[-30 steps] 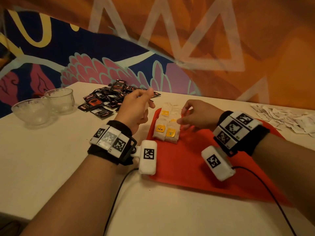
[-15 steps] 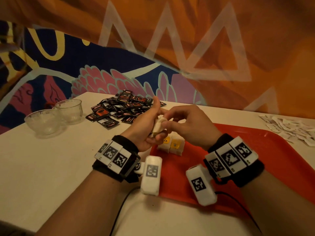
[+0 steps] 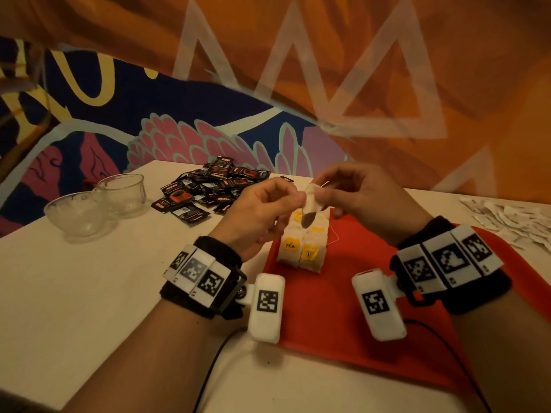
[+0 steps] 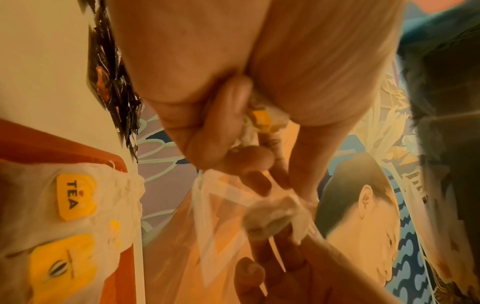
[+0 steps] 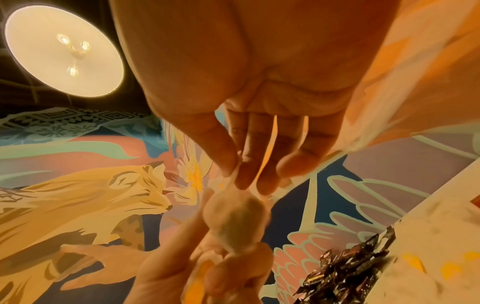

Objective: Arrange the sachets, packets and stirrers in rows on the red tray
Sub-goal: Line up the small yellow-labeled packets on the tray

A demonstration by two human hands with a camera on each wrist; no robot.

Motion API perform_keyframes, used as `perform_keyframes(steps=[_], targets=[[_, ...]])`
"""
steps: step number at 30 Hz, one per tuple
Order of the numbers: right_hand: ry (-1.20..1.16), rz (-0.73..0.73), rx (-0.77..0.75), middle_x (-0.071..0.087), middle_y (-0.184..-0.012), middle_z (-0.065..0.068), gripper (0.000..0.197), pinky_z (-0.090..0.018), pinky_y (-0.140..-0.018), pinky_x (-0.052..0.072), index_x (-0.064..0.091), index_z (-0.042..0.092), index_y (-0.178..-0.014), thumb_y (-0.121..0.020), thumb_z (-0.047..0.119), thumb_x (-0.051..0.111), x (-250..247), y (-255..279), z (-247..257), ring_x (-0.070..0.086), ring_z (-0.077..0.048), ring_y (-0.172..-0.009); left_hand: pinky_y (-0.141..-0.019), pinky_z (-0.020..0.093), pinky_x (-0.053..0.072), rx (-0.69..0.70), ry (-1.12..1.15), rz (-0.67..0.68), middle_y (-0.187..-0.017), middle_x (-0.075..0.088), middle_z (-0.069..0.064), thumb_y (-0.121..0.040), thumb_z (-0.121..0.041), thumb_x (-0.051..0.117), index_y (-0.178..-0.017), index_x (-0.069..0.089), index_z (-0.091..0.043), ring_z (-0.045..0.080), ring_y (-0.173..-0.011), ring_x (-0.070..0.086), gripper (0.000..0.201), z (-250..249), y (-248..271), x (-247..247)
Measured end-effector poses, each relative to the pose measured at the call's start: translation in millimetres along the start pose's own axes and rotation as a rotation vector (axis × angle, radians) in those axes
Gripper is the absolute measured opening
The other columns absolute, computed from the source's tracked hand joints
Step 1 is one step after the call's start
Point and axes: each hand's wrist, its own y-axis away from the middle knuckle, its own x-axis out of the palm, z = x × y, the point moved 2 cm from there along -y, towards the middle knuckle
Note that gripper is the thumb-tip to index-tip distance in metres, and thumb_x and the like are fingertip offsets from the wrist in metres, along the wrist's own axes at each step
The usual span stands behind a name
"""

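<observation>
Both hands pinch one tea bag (image 3: 310, 204) between thumb and fingertips: left hand (image 3: 259, 213) on its left edge, right hand (image 3: 360, 198) at its top right corner, other fingers loosely curled. Bag hangs in the air just above the far-left part of the red tray (image 3: 337, 308), dark leaf settled in its lower end.

Handling, judged: very light, soft, limp paper; sags wherever unsupported, tears if pulled apart. Thin string trails from it toward the tray; likely to snag. Best hold: the upper seam or the edges, a light pinch, not the filled belly. Yellow tag is visible in the left wrist view, tucked against the left fingers (image 4: 221, 115).

On the tray's far-left part: laid tea bags (image 3: 302, 245) in two columns, touching side by side.

Beyond the tray, to the left: dark packets (image 3: 208, 189) in a pile; two glass bowls (image 3: 98, 204) further left.
Off the tray's far right: white sachets (image 3: 512, 216), heaped.

No stirrers seen.
</observation>
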Motion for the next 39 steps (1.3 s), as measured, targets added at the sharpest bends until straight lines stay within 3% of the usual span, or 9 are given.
perform_keyframes(steps=[3, 6, 11, 14, 18, 20, 25, 29, 39], targets=[[-0.004, -0.025, -0.005, 0.073, -0.090, -0.011, 0.007, -0.029, -0.062, 0.050, 0.070, 0.018, -0.087, -0.089, 0.011, 0.068, -4.3, 0.9, -0.5, 0.066, -0.014, -0.076, -0.035, 0.014, 0.027, 0.043, -0.036, -0.013, -0.083, 0.067, -0.003, -0.075, -0.024, 0.077, -0.091, 0.061, -0.012, 0.006, -0.047, 0.045, 0.026, -0.2, -0.1, 1.3], [0.044, 0.023, -0.001, 0.074, -0.082, -0.003, 0.007, -0.031, -0.065, 0.054, 0.069, 0.020, -0.092, -0.088, 0.014, 0.071, -1.0, 2.7, -1.8, 0.068, -0.013, -0.073, -0.042, 0.013, 0.036, 0.051, -0.130, -0.024, -0.110, 0.070, 0.000, -0.085, -0.019, 0.074, -0.119, 0.061, -0.012, 0.008, -0.059, 0.054, 0.037, -0.6, 1.5, 5.7], [0.025, -0.176, -0.060, 0.072, -0.077, -0.004, 0.015, -0.036, -0.069, 0.055, 0.064, 0.022, -0.094, -0.086, 0.012, 0.073, 0.0, 1.3, -0.5, 0.067, -0.014, -0.068, -0.044, 0.013, 0.035, 0.080, -0.217, -0.065, -0.080, 0.068, -0.002, -0.083, -0.020, 0.069, -0.099, 0.069, -0.010, 0.005, -0.053, 0.050, 0.019, 0.1, 1.0, 7.9], [-0.080, -0.268, -0.082, 0.072, -0.085, -0.004, 0.023, -0.031, -0.071, 0.057, 0.061, 0.022, -0.102, -0.085, 0.017, 0.076, 0.6, 4.2, 0.0, 0.069, -0.014, -0.076, -0.045, 0.018, 0.033, 0.084, -0.150, -0.101, -0.075, 0.067, -0.002, -0.076, -0.027, 0.071, -0.089, 0.069, -0.014, 0.017, -0.059, 0.049, 0.019, -0.6, 0.2, 5.9], [0.015, -0.020, 0.011, 0.075, -0.094, 0.001, 0.029, -0.031, -0.081, 0.059, 0.070, 0.017, -0.102, -0.076, 0.026, 0.081, 10.8, 8.8, -5.1, 0.072, -0.009, -0.088, -0.046, 0.016, 0.038, 0.082, -0.082, -0.125, -0.070, 0.068, 0.001, -0.087, -0.013, 0.067, -0.095, 0.064, -0.008, 0.017, -0.062, 0.056, 0.009, -2.3, 0.0, 3.6], [0.099, -0.055, -0.010, 0.075, -0.086, 0.001, 0.017, -0.039, -0.080, 0.059, 0.073, 0.015, -0.090, -0.079, 0.026, 0.079, 12.3, 7.0, -7.9, 0.072, -0.013, -0.083, -0.041, 0.014, 0.036, 0.082, -0.084, -0.123, -0.074, 0.068, 0.002, -0.091, -0.006, 0.064, -0.096, 0.063, -0.007, 0.010, -0.059, 0.057, 0.005, -2.4, 0.3, 3.3], [0.152, -0.054, 0.007, 0.074, -0.080, 0.001, 0.005, -0.035, -0.071, 0.057, 0.071, 0.017, -0.083, -0.084, 0.018, 0.076, 11.2, 3.4, -12.1, 0.070, -0.013, -0.075, -0.037, 0.017, 0.026, 0.075, -0.083, -0.155, -0.088, 0.071, -0.001, -0.075, -0.031, 0.070, -0.101, 0.069, -0.015, 0.010, -0.064, 0.051, 0.030, -1.9, -0.5, -0.2], [0.252, 0.005, 0.061, 0.072, -0.070, 0.006, 0.008, -0.022, -0.063, 0.047, 0.073, 0.023, -0.076, -0.082, 0.024, 0.078, 14.8, 5.2, -15.1, 0.064, -0.003, -0.064, -0.042, 0.019, 0.027, 0.075, -0.137, -0.253, -0.073, 0.070, -0.009, -0.088, -0.018, 0.068, -0.087, 0.073, -0.018, 0.012, -0.064, 0.049, 0.005, 1.1, -2.9, -4.7], [0.287, 0.161, 0.358, 0.074, -0.070, -0.001, 0.014, -0.021, -0.053, 0.044, 0.073, 0.016, -0.073, -0.081, 0.025, 0.080, 27.8, 1.2, -24.4, 0.067, -0.007, -0.062, -0.043, 0.017, 0.030, -0.017, -0.105, -0.366, -0.071, 0.064, -0.005, -0.094, -0.019, 0.066, -0.089, 0.069, -0.018, 0.007, -0.059, 0.051, 0.006, 0.3, -7.7, -19.3]])
